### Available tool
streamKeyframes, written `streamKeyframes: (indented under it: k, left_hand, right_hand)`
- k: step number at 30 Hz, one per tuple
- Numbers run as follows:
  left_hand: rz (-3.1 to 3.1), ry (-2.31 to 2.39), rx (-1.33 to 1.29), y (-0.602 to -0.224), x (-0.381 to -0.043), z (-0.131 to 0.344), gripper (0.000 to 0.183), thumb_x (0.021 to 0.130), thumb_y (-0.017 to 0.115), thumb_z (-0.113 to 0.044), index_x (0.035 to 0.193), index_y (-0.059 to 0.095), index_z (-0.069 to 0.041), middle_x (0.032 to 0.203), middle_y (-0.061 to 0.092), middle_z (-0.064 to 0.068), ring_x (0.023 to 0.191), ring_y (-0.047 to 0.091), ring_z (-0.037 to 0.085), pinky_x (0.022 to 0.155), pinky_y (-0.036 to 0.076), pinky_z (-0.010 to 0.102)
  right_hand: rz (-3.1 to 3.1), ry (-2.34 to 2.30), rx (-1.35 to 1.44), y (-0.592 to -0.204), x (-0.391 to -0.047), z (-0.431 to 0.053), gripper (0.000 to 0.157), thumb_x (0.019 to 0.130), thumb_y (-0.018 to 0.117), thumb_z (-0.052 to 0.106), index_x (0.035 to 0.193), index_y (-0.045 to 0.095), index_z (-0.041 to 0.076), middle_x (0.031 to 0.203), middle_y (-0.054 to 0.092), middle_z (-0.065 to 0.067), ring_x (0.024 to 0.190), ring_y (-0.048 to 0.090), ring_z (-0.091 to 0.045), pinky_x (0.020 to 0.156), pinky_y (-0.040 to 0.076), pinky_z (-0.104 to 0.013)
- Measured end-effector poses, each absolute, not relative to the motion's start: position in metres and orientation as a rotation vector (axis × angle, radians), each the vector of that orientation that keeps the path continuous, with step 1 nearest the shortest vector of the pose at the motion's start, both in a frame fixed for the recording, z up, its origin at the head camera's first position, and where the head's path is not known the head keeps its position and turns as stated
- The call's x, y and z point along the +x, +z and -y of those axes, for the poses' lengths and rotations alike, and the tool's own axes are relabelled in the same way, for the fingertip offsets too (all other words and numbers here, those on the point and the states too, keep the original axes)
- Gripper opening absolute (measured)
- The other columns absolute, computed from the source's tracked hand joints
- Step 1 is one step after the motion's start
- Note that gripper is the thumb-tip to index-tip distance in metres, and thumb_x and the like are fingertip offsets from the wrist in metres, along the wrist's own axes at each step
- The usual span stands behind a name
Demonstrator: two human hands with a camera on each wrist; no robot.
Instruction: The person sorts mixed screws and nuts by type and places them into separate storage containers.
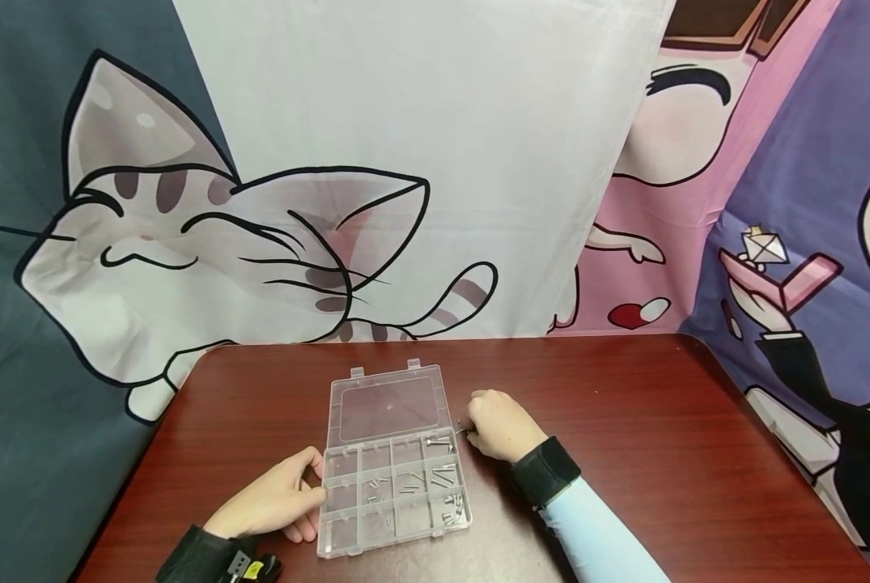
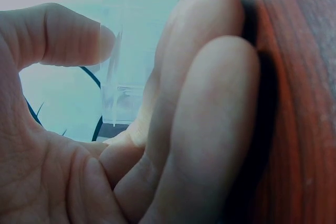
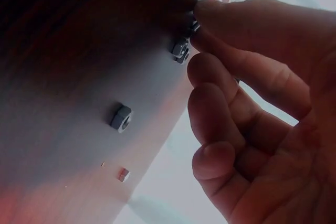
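A clear plastic compartment box [image 1: 394, 478] lies on the table with its lid [image 1: 389, 405] folded back. My left hand [image 1: 282, 498] holds the box by its left side, the thumb [image 2: 86, 43] against the wall and the other fingers curled low beside it. Just right of the box, my right hand [image 1: 503, 425] is close over the tabletop. Its thumb and index fingertips pinch a small metal nut [image 3: 195, 25], mostly hidden by the fingers. More hex nuts [image 3: 180, 49] lie right by those fingertips, and another nut [image 3: 122, 119] stands farther off.
Screws [image 1: 443, 476] and other small metal parts [image 1: 452, 508] lie in several compartments. A smaller nut [image 3: 124, 174] is on the brown wooden table [image 1: 624, 453]. Behind the table's back edge hangs a printed cloth [image 1: 442, 97].
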State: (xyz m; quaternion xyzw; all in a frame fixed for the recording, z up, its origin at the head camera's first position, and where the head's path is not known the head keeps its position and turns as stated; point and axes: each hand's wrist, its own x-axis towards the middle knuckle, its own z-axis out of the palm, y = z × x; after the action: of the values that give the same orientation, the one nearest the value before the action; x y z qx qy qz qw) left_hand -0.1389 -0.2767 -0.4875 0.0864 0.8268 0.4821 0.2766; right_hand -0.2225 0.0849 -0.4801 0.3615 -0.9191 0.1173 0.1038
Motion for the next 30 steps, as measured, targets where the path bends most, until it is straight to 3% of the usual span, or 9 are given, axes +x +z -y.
streamKeyframes:
  k: [15, 22, 30]
  left_hand:
    - [-2.235, 1.296, 0.228, -0.484, -0.137, 0.275, 0.029, 0.093, 0.055, -0.017, 0.112, 0.041, 0.0, 0.065, 0.065, 0.013, 0.053, 0.064, 0.027, 0.048, 0.054, 0.041]
    - [-2.233, 1.286, 0.236, -0.484, -0.136, 0.275, 0.029, 0.093, 0.054, -0.017, 0.112, 0.041, 0.001, 0.066, 0.065, 0.014, 0.054, 0.065, 0.027, 0.049, 0.055, 0.041]
    - [-2.227, 1.307, 0.237, -0.485, -0.137, 0.275, 0.03, 0.093, 0.054, -0.016, 0.113, 0.041, 0.001, 0.066, 0.065, 0.014, 0.053, 0.065, 0.027, 0.049, 0.054, 0.042]
  right_hand:
    - [2.7, 0.366, 1.048, -0.485, -0.223, -0.082, 0.034, 0.065, 0.075, 0.015, 0.052, 0.045, 0.022, 0.062, 0.036, 0.008, 0.06, 0.04, -0.009, 0.053, 0.037, -0.029]
    - [2.734, 0.423, 1.015, -0.482, -0.22, -0.076, 0.04, 0.064, 0.067, 0.004, 0.052, 0.034, 0.022, 0.063, 0.029, 0.009, 0.06, 0.032, -0.009, 0.049, 0.023, -0.028]
    - [2.748, 0.427, 0.947, -0.487, -0.218, -0.071, 0.036, 0.059, 0.065, 0.002, 0.048, 0.038, 0.023, 0.054, 0.032, 0.013, 0.052, 0.033, -0.008, 0.045, 0.031, -0.025]
